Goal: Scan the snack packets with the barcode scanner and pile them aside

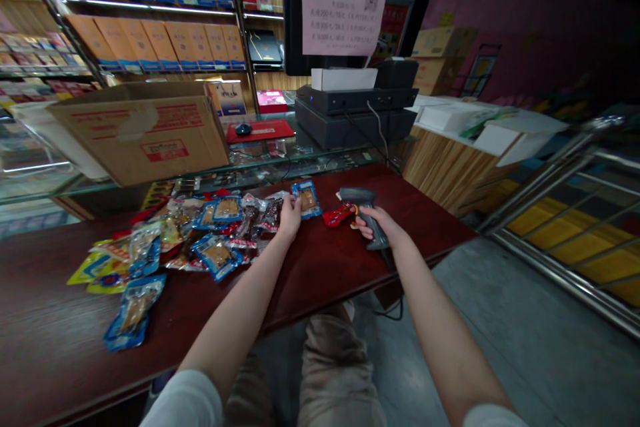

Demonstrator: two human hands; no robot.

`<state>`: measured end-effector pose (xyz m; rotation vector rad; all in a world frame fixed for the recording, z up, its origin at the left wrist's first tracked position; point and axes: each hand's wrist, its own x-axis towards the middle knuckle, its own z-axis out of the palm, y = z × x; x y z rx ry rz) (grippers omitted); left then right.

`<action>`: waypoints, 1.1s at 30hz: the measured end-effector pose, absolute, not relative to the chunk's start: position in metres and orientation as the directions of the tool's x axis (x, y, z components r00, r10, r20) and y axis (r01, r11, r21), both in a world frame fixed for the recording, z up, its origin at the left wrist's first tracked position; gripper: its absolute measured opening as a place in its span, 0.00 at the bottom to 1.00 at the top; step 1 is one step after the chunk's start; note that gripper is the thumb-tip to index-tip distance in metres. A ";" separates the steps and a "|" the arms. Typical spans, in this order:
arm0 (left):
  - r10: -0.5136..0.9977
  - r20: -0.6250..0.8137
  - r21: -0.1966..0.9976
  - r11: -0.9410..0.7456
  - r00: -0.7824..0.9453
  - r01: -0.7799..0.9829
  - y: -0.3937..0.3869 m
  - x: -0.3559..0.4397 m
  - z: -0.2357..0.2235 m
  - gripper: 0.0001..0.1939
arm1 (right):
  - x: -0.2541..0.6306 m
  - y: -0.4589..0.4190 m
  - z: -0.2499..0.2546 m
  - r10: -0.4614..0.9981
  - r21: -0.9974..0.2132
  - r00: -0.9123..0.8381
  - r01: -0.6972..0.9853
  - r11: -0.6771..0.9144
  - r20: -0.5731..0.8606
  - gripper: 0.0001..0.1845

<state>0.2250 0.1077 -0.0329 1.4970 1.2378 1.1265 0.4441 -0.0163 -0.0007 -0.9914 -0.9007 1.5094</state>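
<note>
My right hand (376,221) is wrapped round the grip of a grey handheld barcode scanner (364,204) whose head points left over the dark red table (330,267). A small red snack packet (339,215) lies just under the scanner's head. My left hand (290,216) pinches a blue-edged snack packet (307,199) at the right end of a spread of several snack packets (200,233). The scanner's cable hangs off the table's front edge.
A large cardboard box (143,130) rests on the glass counter (260,159) behind the table. A black register with monitor (350,110) stands at the back. More blue and yellow packets (131,310) lie at the left. Metal railing (565,213) is at the right.
</note>
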 end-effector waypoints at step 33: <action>0.877 0.476 0.620 -0.385 0.062 0.683 0.087 0.190 0.006 0.18 | 0.436 -0.023 -0.014 0.965 -0.904 -0.201 -0.358 -0.235 -0.171 0.16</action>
